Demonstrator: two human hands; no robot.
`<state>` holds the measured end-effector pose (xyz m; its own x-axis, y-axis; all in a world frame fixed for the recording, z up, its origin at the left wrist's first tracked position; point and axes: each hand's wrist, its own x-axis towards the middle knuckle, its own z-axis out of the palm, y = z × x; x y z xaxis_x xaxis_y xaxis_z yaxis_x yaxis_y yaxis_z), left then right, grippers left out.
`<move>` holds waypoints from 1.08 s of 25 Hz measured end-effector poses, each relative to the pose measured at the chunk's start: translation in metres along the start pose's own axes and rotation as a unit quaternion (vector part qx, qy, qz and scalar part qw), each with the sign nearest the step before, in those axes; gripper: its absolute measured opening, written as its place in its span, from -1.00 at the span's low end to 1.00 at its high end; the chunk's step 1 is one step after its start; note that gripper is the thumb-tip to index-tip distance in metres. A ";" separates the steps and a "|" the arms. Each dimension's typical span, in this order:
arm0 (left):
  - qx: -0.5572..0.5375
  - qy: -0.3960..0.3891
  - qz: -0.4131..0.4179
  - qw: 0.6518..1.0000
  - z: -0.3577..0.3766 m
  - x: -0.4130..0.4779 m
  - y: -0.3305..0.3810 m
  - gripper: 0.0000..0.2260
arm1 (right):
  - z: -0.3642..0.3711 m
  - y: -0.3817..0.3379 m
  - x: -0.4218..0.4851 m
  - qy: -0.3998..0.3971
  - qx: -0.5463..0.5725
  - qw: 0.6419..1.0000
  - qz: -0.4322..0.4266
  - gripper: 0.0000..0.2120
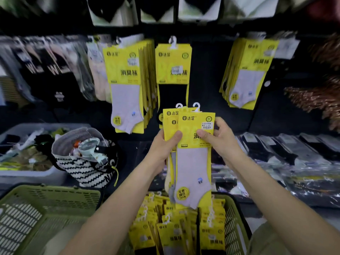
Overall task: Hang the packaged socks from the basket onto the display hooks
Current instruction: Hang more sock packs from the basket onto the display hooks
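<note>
**A:** Where do we log the socks?

**B:** A fan of yellow-carded sock packs [193, 162], held upright at centre. Below it is the green slatted plastic basket [236, 227] at lower right, crammed with more yellow packs standing on end.

**A:** Hands?

**B:** The left hand [164, 147] grips the fan's left edge, thumb across the front and fingers curled behind. The right hand [221, 139] pinches the right edge of the front pack, thumb on the card face and fingers behind.

**A:** Edges, room to move?

**B:** The fan's top edge overlaps the lower end of the middle hanging bunch, yellow cards over a black sock [173, 70]. Right of that bunch we note a strip of bare dark backboard [206, 76]. The fan's lower tip overlaps the basket packs in view; we cannot tell whether they touch.

**A:** Counts?

**B:**
- **In the fan:** two white plastic hanger tops [196, 106]. We cannot count the packs exactly, but there are at least three card edges.
- **Hanging yellow bunches:** three. A thick left bunch shows a grey sock [123, 80], then the middle one, then a tilted right bunch [244, 70].
- **Green baskets:** two, the second green basket [46, 208] at lower left.
- **Also on the shelf:** one black-and-white zigzag fabric bag [82, 170] and one grey plastic tub [27, 174] of loose socks.
- **At right:** a row of flat clear-wrapped dark socks [294, 150], too blurred for us to count.
</note>
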<state>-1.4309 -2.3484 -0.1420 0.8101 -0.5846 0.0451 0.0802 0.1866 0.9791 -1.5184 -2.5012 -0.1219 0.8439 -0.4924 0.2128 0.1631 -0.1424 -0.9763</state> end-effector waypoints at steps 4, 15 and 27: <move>0.015 0.007 0.051 0.999 -0.005 0.020 0.030 -0.58 | 0.008 -0.022 0.023 0.069 0.007 0.997 -0.029 -0.83; 0.059 0.148 0.198 0.967 -0.049 0.043 0.120 -0.85 | 0.022 -0.093 0.103 0.125 -0.047 0.988 -0.079 -0.94; 0.048 0.151 0.230 0.960 -0.084 0.026 0.126 -0.72 | 0.065 -0.093 0.130 0.139 -0.147 0.974 -0.102 -0.91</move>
<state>-1.3511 -2.2739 -0.0336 0.8797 -0.1989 0.4318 -0.3688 0.2878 0.8838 -1.3907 -2.4958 -0.0064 0.6313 -0.6355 0.4444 0.1254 -0.4819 -0.8672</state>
